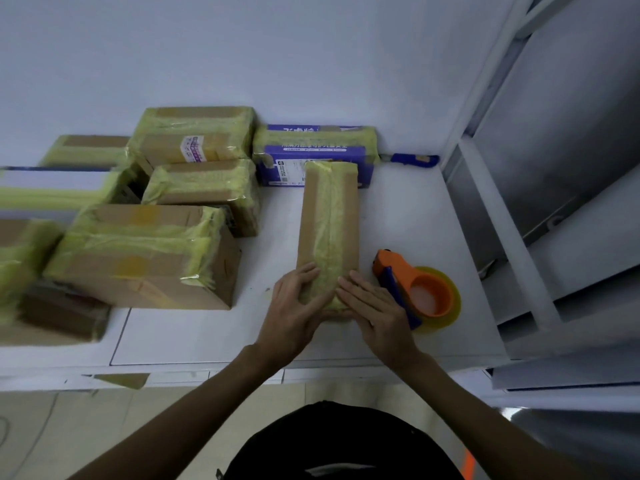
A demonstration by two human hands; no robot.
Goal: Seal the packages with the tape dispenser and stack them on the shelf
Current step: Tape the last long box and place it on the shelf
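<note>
A long narrow cardboard package (329,223) lies on the white table (214,337), with a strip of yellowish tape running down its top. My left hand (294,306) and my right hand (374,306) press flat on its near end, fingers straight, over the tape. The orange and blue tape dispenser (415,289), loaded with a yellow tape roll, lies on the table just right of my right hand, untouched.
Several taped cardboard boxes (145,258) crowd the table's left and back. A blue printed box (315,154) stands behind the narrow package. A white metal shelf frame (519,237) rises on the right. A blue-handled tool (408,160) lies by the wall.
</note>
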